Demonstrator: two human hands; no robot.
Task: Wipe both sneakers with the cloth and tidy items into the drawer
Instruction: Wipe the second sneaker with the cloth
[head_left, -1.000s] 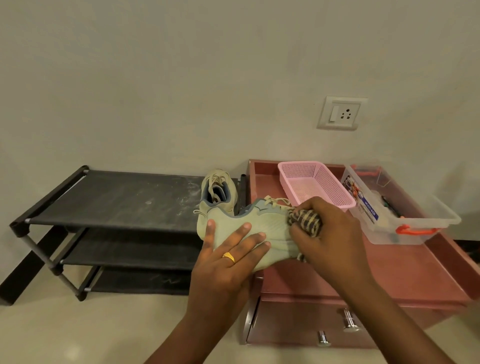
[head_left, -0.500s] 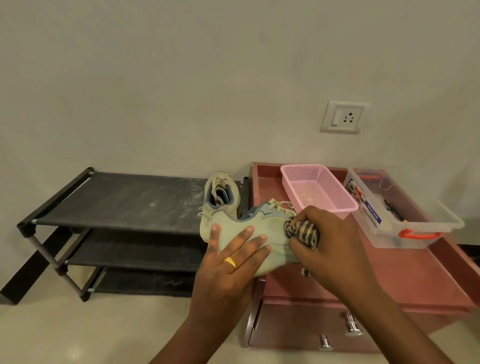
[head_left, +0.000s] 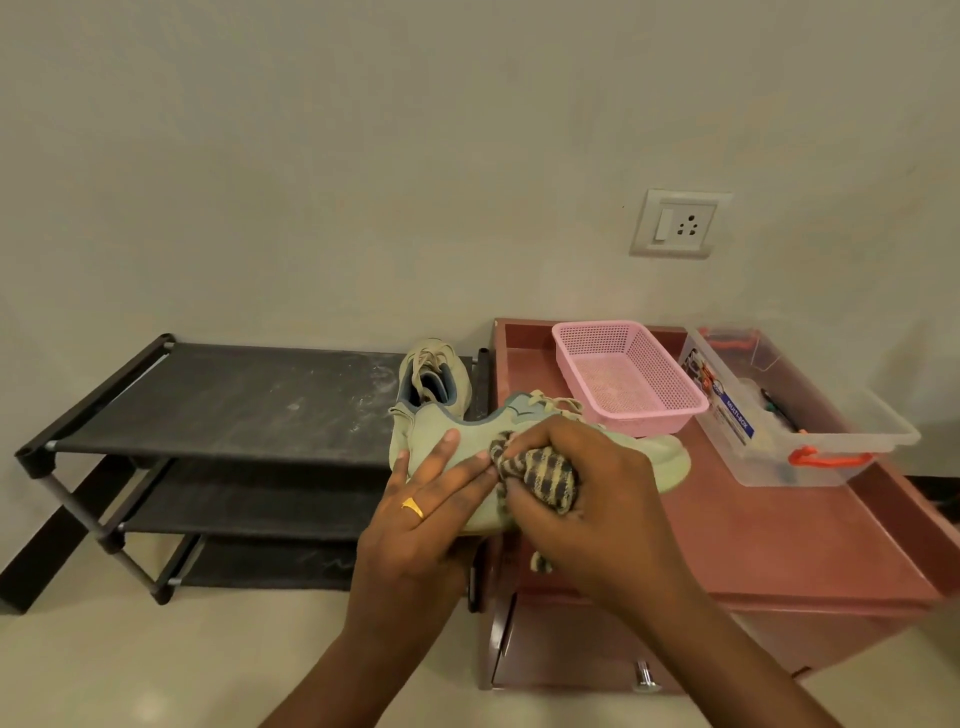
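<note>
A pale green sneaker (head_left: 660, 460) lies on its side across the gap between the shoe rack and the red cabinet. My left hand (head_left: 431, 506), wearing a gold ring, holds its heel end with fingers spread over the side. My right hand (head_left: 597, 499) grips a bunched dark-and-tan striped cloth (head_left: 545, 470) against the sneaker's middle. The second sneaker (head_left: 434, 374) stands upright on the rack's top shelf just behind. The cabinet's drawer (head_left: 571, 660) with a metal knob sits below my hands.
The black three-tier shoe rack (head_left: 234, 400) fills the left. On the red cabinet top (head_left: 779, 535) stand a pink mesh basket (head_left: 628, 379) and a clear storage box (head_left: 800, 410) with orange latches. A wall socket (head_left: 680, 223) is above.
My right hand has slid the cloth leftward along the sneaker, from near the laces toward my left fingers. The sneaker's toe end now shows to the right of my hand.
</note>
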